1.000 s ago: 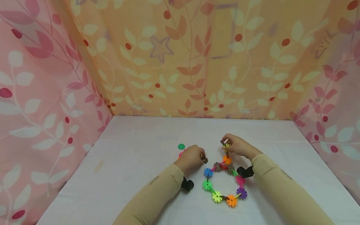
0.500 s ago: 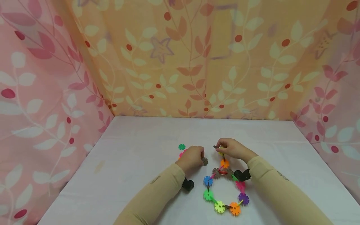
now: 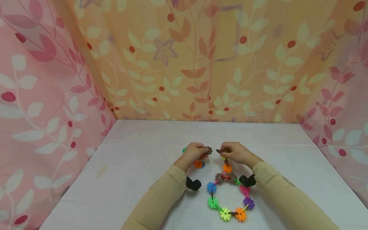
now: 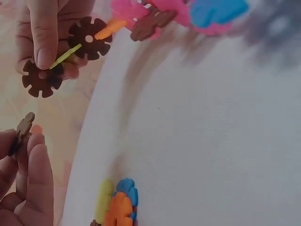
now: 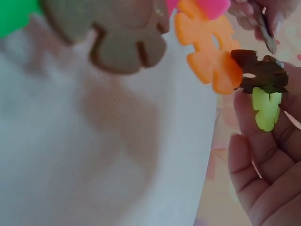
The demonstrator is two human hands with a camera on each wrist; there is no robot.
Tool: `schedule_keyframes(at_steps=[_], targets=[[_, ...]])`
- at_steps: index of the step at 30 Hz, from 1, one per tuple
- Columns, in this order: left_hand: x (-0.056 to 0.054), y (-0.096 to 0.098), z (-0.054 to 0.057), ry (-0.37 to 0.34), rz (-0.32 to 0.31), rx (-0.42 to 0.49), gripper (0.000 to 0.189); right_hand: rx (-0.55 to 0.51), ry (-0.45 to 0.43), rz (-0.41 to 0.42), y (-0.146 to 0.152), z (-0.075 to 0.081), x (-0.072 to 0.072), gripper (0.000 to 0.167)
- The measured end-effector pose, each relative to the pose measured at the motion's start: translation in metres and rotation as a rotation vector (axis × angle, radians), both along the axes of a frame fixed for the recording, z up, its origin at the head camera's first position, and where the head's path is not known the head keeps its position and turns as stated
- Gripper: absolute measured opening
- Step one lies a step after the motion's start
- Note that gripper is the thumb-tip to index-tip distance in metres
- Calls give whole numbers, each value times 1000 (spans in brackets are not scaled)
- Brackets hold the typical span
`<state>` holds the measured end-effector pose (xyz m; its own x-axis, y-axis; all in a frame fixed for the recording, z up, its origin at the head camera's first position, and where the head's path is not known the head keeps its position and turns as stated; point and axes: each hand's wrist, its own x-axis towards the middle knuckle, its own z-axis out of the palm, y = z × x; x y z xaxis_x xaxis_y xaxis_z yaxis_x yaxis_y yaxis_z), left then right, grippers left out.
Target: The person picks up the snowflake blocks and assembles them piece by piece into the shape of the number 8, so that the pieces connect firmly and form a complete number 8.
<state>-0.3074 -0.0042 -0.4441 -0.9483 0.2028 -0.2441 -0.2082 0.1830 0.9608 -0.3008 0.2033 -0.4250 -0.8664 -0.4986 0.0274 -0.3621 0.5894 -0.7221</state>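
My left hand (image 3: 193,154) pinches a brown notched snowflake disc (image 3: 210,150) by its edge. In the left wrist view the same disc (image 4: 22,133) is gripped between thumb and fingers. My right hand (image 3: 238,153) pinches the raised end of a chain of linked snowflake discs, where a brown disc (image 3: 219,151) sticks out towards the left hand. Just behind that end come a yellow-green disc (image 5: 267,109), another brown disc (image 5: 261,71) and an orange disc (image 3: 227,168). The chain joins a ring of linked coloured discs (image 3: 225,214) lying on the table. A small gap separates the two hands.
Loose discs lie by the left hand, among them an orange one (image 3: 198,164), a blue one (image 3: 203,164) and a green one (image 3: 184,150) partly hidden by the hand. White cloth covers the table (image 3: 138,153); a patterned curtain (image 3: 184,64) stands behind.
My left hand has lifted away from the table with its brown disc, uncovering loose discs. My right hand has shifted slightly left, and the ring has slid towards me.
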Motion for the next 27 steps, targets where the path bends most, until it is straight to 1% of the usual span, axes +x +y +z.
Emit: schedule_keyframes(at_steps=[1, 3, 7, 9, 15, 20, 24, 27], targets=[[-1, 0, 0, -14, 15, 31, 11, -4, 17, 17, -1, 0, 0, 8], [-3, 1, 1, -27, 29, 62, 10, -6, 38, 37, -3, 1, 1, 7], [-4, 1, 3, -35, 24, 83, 10, 9, 72, 76, -5, 0, 0, 6], [-4, 1, 3, -30, 17, 77, 11, 22, 78, 80, -6, -1, -1, 6], [-4, 1, 6, -23, 27, 56, 14, 39, 92, 76, -8, 0, -1, 7], [-6, 1, 7, -12, 16, 49, 16, 54, 109, 81, -10, 2, 0, 5], [-6, 2, 9, -14, 23, 46, 15, 62, 139, 92, -12, 4, -1, 6], [-5, 4, 12, -17, 37, 32, 13, 61, 176, 106, -13, 5, -1, 10]])
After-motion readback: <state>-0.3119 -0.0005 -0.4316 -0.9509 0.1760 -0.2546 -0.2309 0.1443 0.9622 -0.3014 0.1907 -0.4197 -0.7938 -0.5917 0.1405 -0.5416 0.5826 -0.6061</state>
